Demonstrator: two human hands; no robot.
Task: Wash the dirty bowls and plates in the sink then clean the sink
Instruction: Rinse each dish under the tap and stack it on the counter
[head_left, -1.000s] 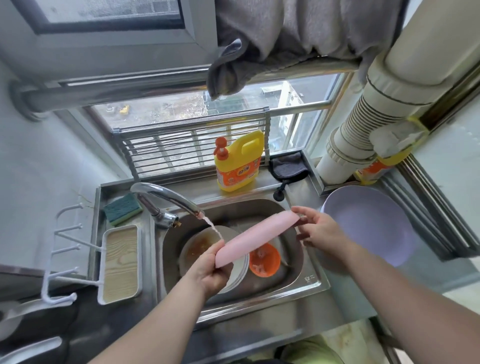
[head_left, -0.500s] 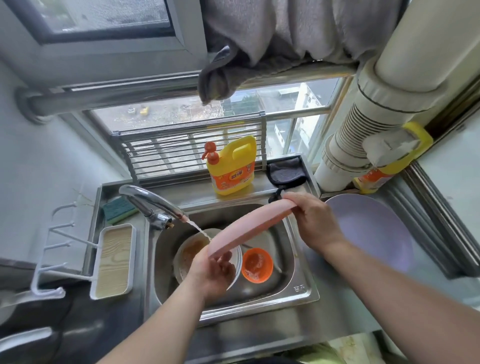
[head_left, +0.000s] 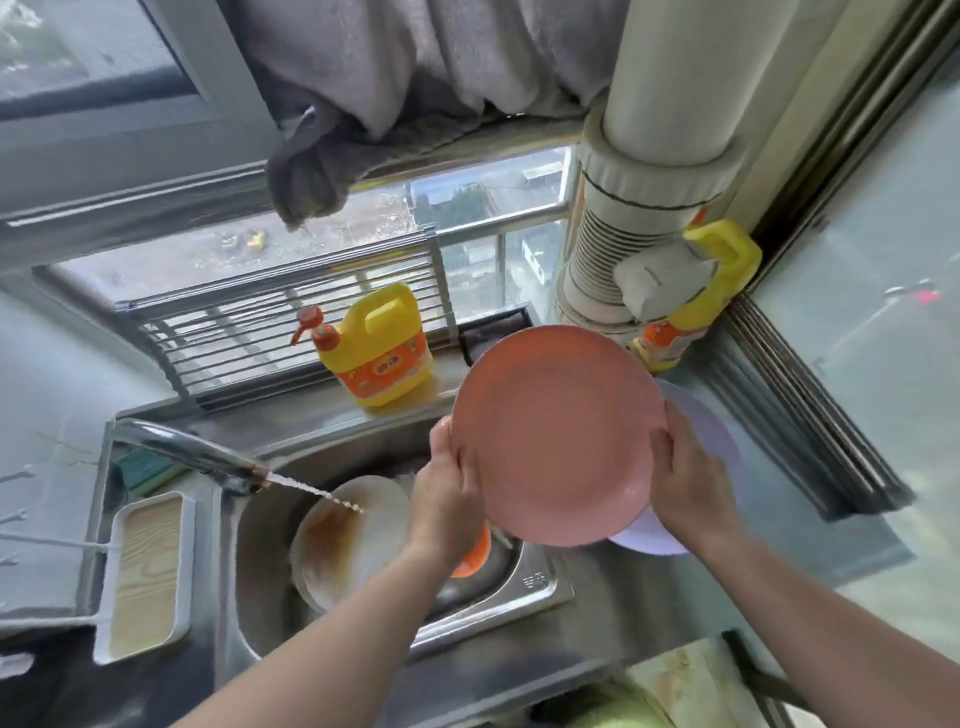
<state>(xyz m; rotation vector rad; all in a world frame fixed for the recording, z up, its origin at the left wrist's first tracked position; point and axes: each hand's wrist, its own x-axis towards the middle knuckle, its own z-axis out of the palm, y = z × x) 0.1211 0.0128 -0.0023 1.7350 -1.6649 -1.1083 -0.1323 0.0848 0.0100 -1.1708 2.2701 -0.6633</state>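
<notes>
Two bare hands hold a round, smooth pink plastic plate (head_left: 556, 436) by opposite edges, above the right rim of the sink and partly over a pale lilac round plate (head_left: 711, 431) lying on the steel worktop (head_left: 649, 613). The left hand (head_left: 449, 499) grips the plate's left edge with curled fingers; the right hand (head_left: 685, 478) curls round its right edge, thumb on the face. The plate's broad, glossy face is tilted toward the camera. Below, in the brushed stainless-steel sink (head_left: 524, 587), lies a white round plate smeared with brown sauce (head_left: 348, 535) and, mostly hidden beneath the left hand, a small orange plastic bowl (head_left: 475, 556). A thin stream of water falls from the curved chrome tap (head_left: 182, 449) onto the stained plate. A yellow, handled detergent jug with an orange pump (head_left: 382, 348) stands on the ledge behind.
</notes>
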